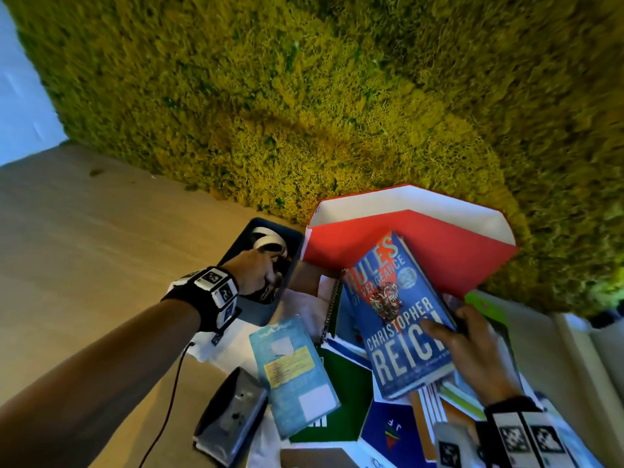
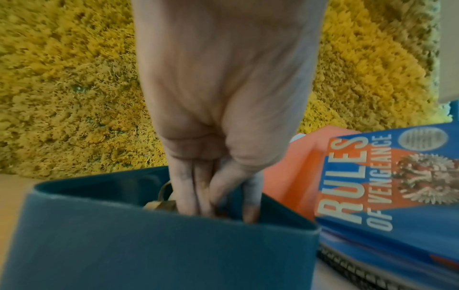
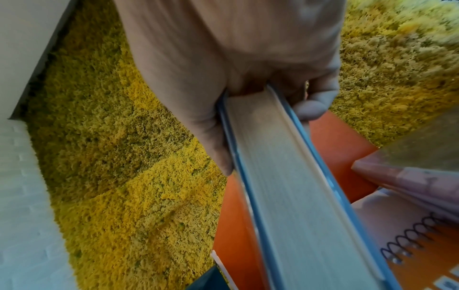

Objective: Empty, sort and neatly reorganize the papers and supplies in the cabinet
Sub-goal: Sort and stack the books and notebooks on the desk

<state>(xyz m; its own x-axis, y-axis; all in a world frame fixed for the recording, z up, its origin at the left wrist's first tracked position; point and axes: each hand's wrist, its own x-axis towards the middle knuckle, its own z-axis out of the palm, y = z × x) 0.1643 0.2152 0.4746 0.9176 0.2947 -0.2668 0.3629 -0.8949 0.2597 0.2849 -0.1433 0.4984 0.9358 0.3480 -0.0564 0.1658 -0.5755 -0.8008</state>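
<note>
Backdrop is a moss wall (image 1: pixel 304 96), yellow-green, dense and shaggy, filling most of the head view and both wrist views. It meets a light wood surface (image 1: pixel 84 231) along a straight edge; a few moss crumbs lie on the wood near that edge. Pale blue-white wall panel (image 1: pixel 20 96) borders the moss at far left. White furniture edge (image 1: pixel 580 346) at right. Light is warm and uneven, with a soft shadow across the moss.

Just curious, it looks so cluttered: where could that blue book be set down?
Bare wood surface lies left of the dark bin, up to the moss wall. Under the blue book in the right hand, the paper pile and red folder crowd everything.
</note>
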